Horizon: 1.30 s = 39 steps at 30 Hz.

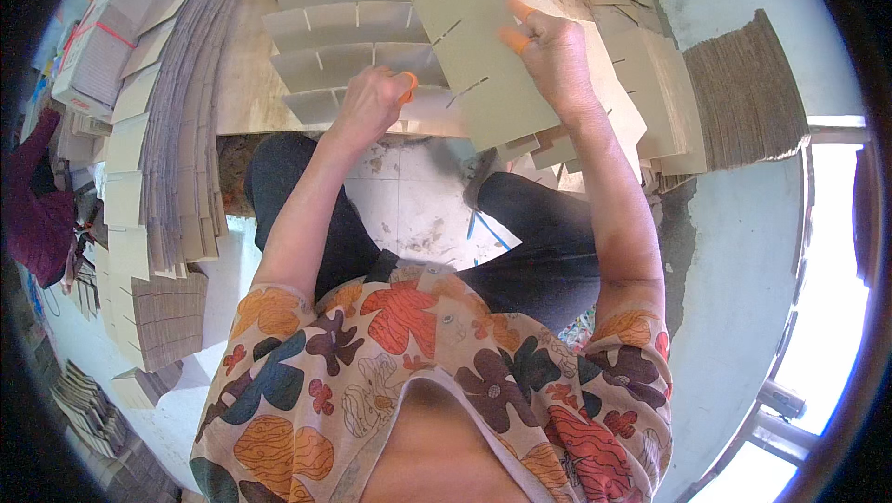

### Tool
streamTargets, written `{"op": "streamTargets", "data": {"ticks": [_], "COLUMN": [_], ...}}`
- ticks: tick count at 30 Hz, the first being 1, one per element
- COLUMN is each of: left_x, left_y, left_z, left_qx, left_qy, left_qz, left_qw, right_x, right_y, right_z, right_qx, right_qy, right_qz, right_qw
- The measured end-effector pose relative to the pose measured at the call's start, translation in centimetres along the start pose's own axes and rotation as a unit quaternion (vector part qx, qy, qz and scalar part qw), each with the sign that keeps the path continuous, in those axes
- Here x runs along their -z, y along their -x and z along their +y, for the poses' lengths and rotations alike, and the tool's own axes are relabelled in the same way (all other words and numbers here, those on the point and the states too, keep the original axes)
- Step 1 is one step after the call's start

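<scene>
My right hand (557, 52) grips a slotted cardboard divider sheet (492, 57) by its right edge, thumb and finger in orange finger covers. The sheet is tilted, its lower end over the table's front edge. My left hand (372, 105) is closed just left of it, also with an orange finger cover. Whatever its fingertips pinch, if anything, is hidden. Beside and beyond that hand, several slotted cardboard strips (348, 26) stand on edge in rows on the wooden table (251, 85).
A long row of stacked cardboard sheets (177, 122) runs along the left. At the right are loose sheets (662, 94) and a thick cardboard stack (748, 90). A strapped white box (107, 39) stands at far left, near a person in a dark red sleeve (42, 215).
</scene>
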State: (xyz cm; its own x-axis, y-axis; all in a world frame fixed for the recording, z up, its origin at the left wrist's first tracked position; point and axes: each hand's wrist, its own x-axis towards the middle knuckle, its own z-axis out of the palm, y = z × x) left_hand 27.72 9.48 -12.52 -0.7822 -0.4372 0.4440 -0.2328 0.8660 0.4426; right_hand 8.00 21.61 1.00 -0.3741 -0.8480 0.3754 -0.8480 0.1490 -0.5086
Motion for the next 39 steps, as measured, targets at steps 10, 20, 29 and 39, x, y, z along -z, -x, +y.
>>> {"op": "streamTargets", "data": {"ticks": [10,20,29,39], "left_x": [0.1,-0.2,-0.3,-0.3], "left_y": [0.1,-0.2,-0.3,0.0], "left_z": [-0.1,-0.3,-0.7,-0.7], "left_qx": [0.002,0.004,0.006,0.003], "left_qy": [0.012,0.027,0.027,0.060], "left_qz": [-0.002,0.005,-0.019,0.009], "left_qw": [1.000,1.000,0.999,0.998], "right_x": [-0.1,-4.4,-9.4,-0.1], "right_y": [0.0,-0.2,2.4,1.6], "right_z": [0.3,2.0,2.1,8.2], "right_qx": [-0.018,0.052,0.020,-0.015], "right_qy": [-0.023,-0.013,0.105,0.205], "right_qz": [0.007,-0.094,-0.201,0.105], "right_qw": [1.000,0.994,0.974,0.973]}}
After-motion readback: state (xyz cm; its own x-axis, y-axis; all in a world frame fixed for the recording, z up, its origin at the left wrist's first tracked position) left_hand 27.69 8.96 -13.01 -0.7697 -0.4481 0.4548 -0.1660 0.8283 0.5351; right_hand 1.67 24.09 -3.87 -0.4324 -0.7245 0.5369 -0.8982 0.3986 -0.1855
